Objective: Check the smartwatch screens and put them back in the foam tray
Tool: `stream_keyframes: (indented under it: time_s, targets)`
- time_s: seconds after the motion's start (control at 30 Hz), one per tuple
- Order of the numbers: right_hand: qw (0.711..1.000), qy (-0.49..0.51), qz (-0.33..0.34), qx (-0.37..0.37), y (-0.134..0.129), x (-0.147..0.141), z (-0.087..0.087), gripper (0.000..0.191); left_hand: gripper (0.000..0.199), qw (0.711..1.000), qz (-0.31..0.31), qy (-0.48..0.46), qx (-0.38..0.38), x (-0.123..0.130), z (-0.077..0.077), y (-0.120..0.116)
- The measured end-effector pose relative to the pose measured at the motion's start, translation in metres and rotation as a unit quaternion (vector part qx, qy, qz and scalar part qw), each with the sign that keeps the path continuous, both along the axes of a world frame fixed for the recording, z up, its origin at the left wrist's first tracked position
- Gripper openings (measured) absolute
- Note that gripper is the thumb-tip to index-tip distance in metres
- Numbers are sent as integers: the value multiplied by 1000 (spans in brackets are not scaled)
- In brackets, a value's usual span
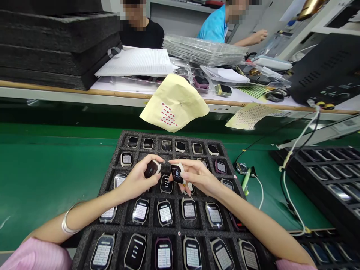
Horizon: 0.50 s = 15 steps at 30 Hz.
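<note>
Over a black foam tray (176, 232) of smartwatch cases, my left hand (137, 176) grips a smartwatch case (151, 169) with a dark screen, between thumb and fingers. Close by, my right hand (199, 174) pinches a second, pale-framed smartwatch case (177, 174) whose screen is lit with a small picture. Below the two hands, a smartwatch with a lit text menu (166, 184) lies in its slot. Most other watches in the tray show a white grid, such as the purple-framed watch (163, 253) at the front; the back row's screens are dark.
A yellow sticker sheet (180, 103) with red arrows hangs from the shelf edge behind the tray. Black foam blocks (50, 48) are stacked at left. More trays of watches (329, 168) and cables (287, 176) lie at right. Two people (142, 32) are beyond the shelf.
</note>
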State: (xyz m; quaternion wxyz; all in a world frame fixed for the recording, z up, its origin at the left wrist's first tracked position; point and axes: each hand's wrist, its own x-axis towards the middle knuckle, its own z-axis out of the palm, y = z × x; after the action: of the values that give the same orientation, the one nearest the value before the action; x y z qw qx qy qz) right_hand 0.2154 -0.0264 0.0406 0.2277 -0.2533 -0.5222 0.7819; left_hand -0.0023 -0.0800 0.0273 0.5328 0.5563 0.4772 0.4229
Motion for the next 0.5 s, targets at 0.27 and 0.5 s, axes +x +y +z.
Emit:
stream_keyframes:
  time_s: [0.27, 0.5]
  targets:
    - [999, -13, 41, -24, 5, 1, 0, 49, 53, 985, -2, -145, -90, 5, 1, 3]
    - [995, -40, 50, 72, 3, 3, 2, 60, 57, 971, -6, -212, -111, 7, 9, 4]
